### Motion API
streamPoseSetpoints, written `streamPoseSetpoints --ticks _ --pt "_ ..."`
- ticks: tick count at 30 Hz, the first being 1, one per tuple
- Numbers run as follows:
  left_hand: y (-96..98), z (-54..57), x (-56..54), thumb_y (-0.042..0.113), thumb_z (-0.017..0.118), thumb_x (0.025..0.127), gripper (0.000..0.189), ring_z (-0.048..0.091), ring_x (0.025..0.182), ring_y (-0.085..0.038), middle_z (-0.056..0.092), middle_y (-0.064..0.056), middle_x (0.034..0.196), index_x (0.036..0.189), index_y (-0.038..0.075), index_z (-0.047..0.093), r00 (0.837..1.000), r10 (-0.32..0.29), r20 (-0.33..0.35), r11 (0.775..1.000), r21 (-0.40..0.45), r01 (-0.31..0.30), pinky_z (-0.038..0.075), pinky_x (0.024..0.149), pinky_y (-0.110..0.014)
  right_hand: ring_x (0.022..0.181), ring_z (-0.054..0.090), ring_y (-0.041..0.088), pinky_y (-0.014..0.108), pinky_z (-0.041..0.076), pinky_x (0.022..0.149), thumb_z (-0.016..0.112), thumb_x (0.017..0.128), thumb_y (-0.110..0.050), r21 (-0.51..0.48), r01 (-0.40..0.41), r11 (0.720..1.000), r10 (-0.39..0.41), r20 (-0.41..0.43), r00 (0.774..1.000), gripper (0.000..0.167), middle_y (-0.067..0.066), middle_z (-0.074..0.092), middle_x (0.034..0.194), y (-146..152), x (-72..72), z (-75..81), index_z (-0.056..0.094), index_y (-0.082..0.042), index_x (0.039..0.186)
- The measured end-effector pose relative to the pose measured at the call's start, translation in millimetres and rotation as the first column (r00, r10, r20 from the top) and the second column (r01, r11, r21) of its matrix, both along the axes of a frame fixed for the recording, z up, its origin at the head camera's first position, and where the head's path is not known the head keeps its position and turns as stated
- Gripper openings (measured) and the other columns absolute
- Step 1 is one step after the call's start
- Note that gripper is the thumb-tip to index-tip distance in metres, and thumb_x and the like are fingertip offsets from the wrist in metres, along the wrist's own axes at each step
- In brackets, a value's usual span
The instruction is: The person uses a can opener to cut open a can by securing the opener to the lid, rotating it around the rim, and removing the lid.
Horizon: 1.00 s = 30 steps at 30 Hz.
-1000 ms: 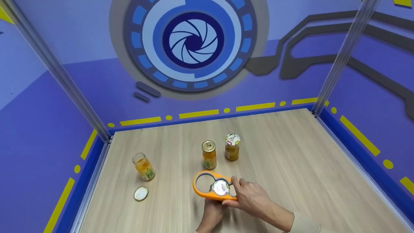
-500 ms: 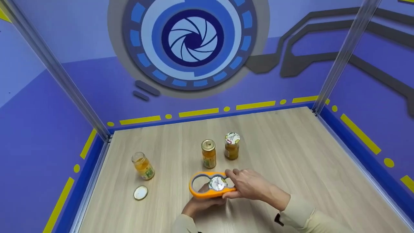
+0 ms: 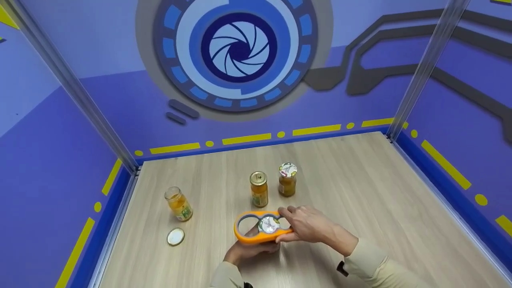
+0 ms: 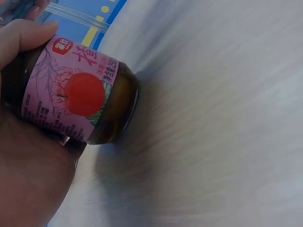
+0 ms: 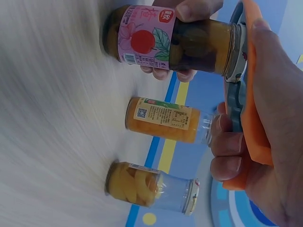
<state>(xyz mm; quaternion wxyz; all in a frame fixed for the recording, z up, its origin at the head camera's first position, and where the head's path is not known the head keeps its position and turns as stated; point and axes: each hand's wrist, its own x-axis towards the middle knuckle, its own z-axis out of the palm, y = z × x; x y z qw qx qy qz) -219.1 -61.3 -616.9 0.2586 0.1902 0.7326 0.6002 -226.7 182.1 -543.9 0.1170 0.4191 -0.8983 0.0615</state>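
My left hand (image 3: 250,251) grips a glass jar (image 4: 71,90) with a pink label and a red fruit printed on it. Dark fruit pieces show through the jar's glass in the right wrist view. An orange jar opener (image 3: 256,239) with grey inner edges sits around the jar's patterned white lid (image 3: 269,225). My right hand (image 3: 308,225) holds the opener by its right end, fingers on the far side and thumb on the near side. The opener's larger ring, at the left, has no lid in it.
Behind the opener stand a gold-lidded jar (image 3: 259,194) of orange fruit and another jar (image 3: 287,186) with a patterned lid. To the left are a lidless jar (image 3: 180,207) and a loose lid (image 3: 175,237) lying inside up on the wooden table (image 3: 360,192). Blue walls (image 3: 100,132) enclose the table.
Both hands have shifted slightly left with the jar and opener, and the left hand has turned so more of its forearm shows. In the last half second little has moved.
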Motion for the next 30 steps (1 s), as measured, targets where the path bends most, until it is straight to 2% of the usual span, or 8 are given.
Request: streamPoseSetpoints --ticks 5,11,17,19,22,26,30 --pt "-2.0 0.3 1.0 0.016 0.08 0.091 0.074 0.052 0.127 -0.018 0.055 0.0 0.144 0.154 0.011 0.041 0.999 -0.043 -0.002 0.998 0.045 0.043 0.035 0.115 -0.041 0.053 0.047 0.01 0.032 0.045 0.048 0.048 0.09 -0.081 0.008 -0.016 1.0 0.015 0.052 0.999 0.079 -0.003 0.057 0.08 1.3 0.6 2.5 0.059 -0.01 0.121" --pt "-2.0 1.5 5.3 0.02 0.081 0.091 0.075 0.051 0.133 -0.013 0.056 -0.003 0.148 0.155 0.011 0.043 0.995 -0.093 -0.042 0.995 0.026 0.094 0.032 0.118 -0.034 0.054 0.048 0.008 0.031 0.045 0.049 0.053 0.089 -0.079 -0.014 -0.034 0.999 0.035 0.124 0.992 0.075 -0.004 0.057 0.08 4.2 4.5 0.9 0.058 -0.012 0.122" --pt "-4.1 3.8 9.9 0.022 0.081 0.091 0.075 0.053 0.131 -0.009 0.059 0.003 0.145 0.155 0.009 0.045 0.984 -0.16 -0.076 0.987 0.003 0.161 0.033 0.115 -0.025 0.059 0.051 0.007 0.03 0.047 0.052 0.053 0.089 -0.08 -0.013 -0.03 0.999 0.032 0.224 0.974 0.076 -0.005 0.059 0.084 5.3 9.3 -0.3 0.058 -0.013 0.125" --pt "-5.7 4.6 11.7 0.021 0.081 0.091 0.075 0.052 0.133 -0.009 0.058 0.004 0.146 0.155 0.008 0.044 0.981 -0.185 -0.064 0.983 -0.002 0.186 0.032 0.116 -0.027 0.061 0.052 0.006 0.031 0.049 0.055 0.052 0.089 -0.081 -0.015 -0.031 0.999 0.034 0.254 0.967 0.078 -0.004 0.061 0.086 5.8 11.0 -0.1 0.058 -0.013 0.128" --pt "-8.1 6.6 15.0 0.019 0.081 0.091 0.075 0.049 0.135 -0.009 0.057 0.006 0.147 0.156 0.012 0.044 0.98 -0.197 0.006 0.98 -0.004 0.197 0.028 0.12 -0.035 0.063 0.053 0.006 0.033 0.052 0.059 0.051 0.09 -0.08 -0.024 -0.029 0.999 0.035 0.273 0.961 0.08 -0.002 0.063 0.09 7.9 13.4 0.2 0.059 -0.012 0.13" --pt "-10.9 8.3 18.1 0.019 0.083 0.089 0.074 0.047 0.135 -0.011 0.055 0.009 0.147 0.154 0.019 0.046 0.981 -0.172 0.087 0.984 -0.028 0.175 0.025 0.122 -0.046 0.065 0.055 0.008 0.037 0.054 0.063 0.056 0.09 -0.077 -0.035 -0.023 0.999 0.032 0.256 0.966 0.078 -0.001 0.065 0.092 11.5 16.2 0.5 0.059 -0.012 0.131" --pt "-15.8 9.2 21.4 0.017 0.085 0.087 0.068 0.049 0.132 -0.016 0.058 0.005 0.142 0.148 0.021 0.053 0.984 -0.136 0.119 0.989 -0.048 0.142 0.027 0.12 -0.051 0.065 0.054 0.009 0.038 0.054 0.063 0.064 0.089 -0.071 -0.056 -0.017 0.998 0.03 0.242 0.97 0.073 -0.001 0.064 0.092 15.8 18.0 0.6 0.058 -0.011 0.13"
